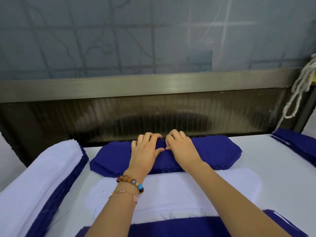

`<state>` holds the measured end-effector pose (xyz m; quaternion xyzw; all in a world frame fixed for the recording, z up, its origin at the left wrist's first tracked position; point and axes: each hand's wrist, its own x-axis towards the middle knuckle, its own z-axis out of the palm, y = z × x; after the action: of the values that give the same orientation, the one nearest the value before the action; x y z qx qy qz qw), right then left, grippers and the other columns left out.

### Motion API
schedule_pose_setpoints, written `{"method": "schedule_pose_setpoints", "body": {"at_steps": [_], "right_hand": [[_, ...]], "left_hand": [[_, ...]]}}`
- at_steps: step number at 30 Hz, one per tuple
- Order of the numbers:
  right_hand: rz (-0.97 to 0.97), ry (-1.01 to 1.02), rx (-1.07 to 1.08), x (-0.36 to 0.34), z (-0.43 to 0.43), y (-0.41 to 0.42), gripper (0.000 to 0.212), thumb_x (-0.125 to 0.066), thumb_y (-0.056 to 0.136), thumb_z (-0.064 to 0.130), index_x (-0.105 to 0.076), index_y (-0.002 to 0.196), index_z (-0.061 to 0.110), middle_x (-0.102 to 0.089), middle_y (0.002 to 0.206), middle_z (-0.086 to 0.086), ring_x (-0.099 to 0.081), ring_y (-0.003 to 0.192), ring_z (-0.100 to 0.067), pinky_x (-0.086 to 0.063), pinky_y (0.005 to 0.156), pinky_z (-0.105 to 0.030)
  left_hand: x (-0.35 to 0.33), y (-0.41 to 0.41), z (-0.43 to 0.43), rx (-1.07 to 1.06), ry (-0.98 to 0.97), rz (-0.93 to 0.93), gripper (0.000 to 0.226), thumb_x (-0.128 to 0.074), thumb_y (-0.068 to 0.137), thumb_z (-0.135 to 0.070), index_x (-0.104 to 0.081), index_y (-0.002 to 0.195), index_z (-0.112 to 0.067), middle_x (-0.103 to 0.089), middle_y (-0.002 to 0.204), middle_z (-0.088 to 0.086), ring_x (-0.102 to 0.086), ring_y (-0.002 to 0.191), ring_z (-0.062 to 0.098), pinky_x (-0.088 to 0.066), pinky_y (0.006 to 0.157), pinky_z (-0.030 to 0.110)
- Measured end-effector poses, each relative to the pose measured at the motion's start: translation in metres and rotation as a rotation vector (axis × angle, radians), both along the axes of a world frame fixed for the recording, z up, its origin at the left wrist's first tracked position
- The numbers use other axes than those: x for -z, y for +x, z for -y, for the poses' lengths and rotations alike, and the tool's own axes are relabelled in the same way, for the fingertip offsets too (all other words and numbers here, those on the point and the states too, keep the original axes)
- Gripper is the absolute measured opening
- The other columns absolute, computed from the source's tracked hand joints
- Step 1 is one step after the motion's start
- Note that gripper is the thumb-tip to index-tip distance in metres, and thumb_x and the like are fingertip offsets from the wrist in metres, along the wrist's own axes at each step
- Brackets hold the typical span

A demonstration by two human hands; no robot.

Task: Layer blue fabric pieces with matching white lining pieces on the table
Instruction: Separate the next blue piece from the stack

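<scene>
Left hand (145, 149) and right hand (181, 147) pinching blue stack (220, 150), white table (273, 161), frosted pane (153, 40) behind

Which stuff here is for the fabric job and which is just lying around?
For the job: stack of dark blue fabric pieces, flat white lining piece, white-on-blue layered pile, left hand, right hand.
Just lying about: knotted white rope, grey metal rail.

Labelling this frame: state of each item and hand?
blue stack: piled flat, both hands on it
left hand: fingers curled, pinching its top layer
right hand: likewise pinching top layer
white lining piece: flat, in front of stack
side pile: white over blue
rope: hanging
</scene>
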<state>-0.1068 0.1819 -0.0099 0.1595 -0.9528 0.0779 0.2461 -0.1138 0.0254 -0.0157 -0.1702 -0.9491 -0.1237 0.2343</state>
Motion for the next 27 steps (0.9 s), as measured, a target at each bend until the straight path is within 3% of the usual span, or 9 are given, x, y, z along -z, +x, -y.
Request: {"method": "schedule_pose_setpoints", "body": {"at_steps": [2,5,9,14,19,22,27], "right_hand": [[-0.042,0.034,-0.006,0.003,-0.001,-0.001,0.017,-0.048,0.099,0.025,-0.053,0.112,0.017,-0.046,0.128,-0.001,-0.041,0.118,-0.018,-0.035,0.097,-0.032],[-0.033,0.054,-0.013,0.005,-0.002,-0.004,0.017,-0.046,0.099,0.026,-0.050,0.114,0.019,-0.047,0.130,0.001,-0.038,0.124,-0.017,-0.030,0.103,-0.033],[-0.052,0.057,-0.039,0.008,-0.004,-0.004,0.013,-0.047,0.099,0.026,-0.049,0.110,0.020,-0.048,0.126,0.002,-0.038,0.122,-0.016,-0.029,0.103,-0.033],[-0.075,0.068,-0.043,0.010,-0.004,-0.005,0.011,-0.051,0.097,0.025,-0.052,0.105,0.018,-0.052,0.116,-0.001,-0.044,0.113,-0.019,-0.034,0.099,-0.034],[-0.112,0.080,-0.053,0.010,-0.003,-0.003,0.009,-0.060,0.093,0.023,-0.053,0.097,0.019,-0.056,0.103,-0.001,-0.051,0.099,-0.019,-0.041,0.089,-0.034],[-0.057,0.070,-0.075,0.010,-0.003,-0.004,0.010,-0.052,0.097,0.028,-0.049,0.104,0.022,-0.055,0.107,0.004,-0.050,0.100,-0.015,-0.036,0.094,-0.032],[0.029,-0.030,-0.074,-0.003,-0.005,-0.001,0.021,-0.051,0.096,0.036,-0.047,0.113,0.024,-0.056,0.113,0.007,-0.049,0.104,-0.012,-0.028,0.097,-0.030]], "left_hand": [[-0.001,-0.001,0.000,-0.006,-0.010,0.030,0.046,-0.047,0.095,-0.048,-0.036,0.138,-0.035,-0.041,0.134,-0.010,-0.035,0.123,0.013,-0.030,0.101,0.034],[-0.002,0.000,0.000,0.000,0.038,0.021,0.035,-0.052,0.093,-0.047,-0.045,0.126,-0.035,-0.044,0.127,-0.012,-0.036,0.120,0.011,-0.029,0.102,0.034],[-0.003,0.001,0.001,0.017,0.108,-0.003,0.022,-0.059,0.090,-0.043,-0.048,0.108,-0.034,-0.043,0.116,-0.013,-0.036,0.113,0.009,-0.027,0.103,0.034],[-0.005,0.001,0.001,0.046,0.094,0.031,0.033,-0.058,0.092,-0.040,-0.045,0.122,-0.039,-0.044,0.122,-0.014,-0.036,0.118,0.010,-0.028,0.104,0.036],[-0.004,0.001,0.000,0.078,0.079,0.006,0.025,-0.059,0.092,-0.036,-0.049,0.114,-0.038,-0.039,0.123,-0.013,-0.033,0.119,0.010,-0.026,0.104,0.035],[-0.004,0.000,-0.002,0.097,0.075,-0.017,0.019,-0.059,0.091,-0.033,-0.049,0.107,-0.035,-0.041,0.119,-0.013,-0.035,0.115,0.010,-0.027,0.101,0.034],[-0.011,-0.001,-0.003,0.120,-0.002,0.031,0.021,-0.053,0.096,-0.033,-0.048,0.116,-0.033,-0.046,0.118,-0.013,-0.037,0.112,0.010,-0.029,0.100,0.034]]}}
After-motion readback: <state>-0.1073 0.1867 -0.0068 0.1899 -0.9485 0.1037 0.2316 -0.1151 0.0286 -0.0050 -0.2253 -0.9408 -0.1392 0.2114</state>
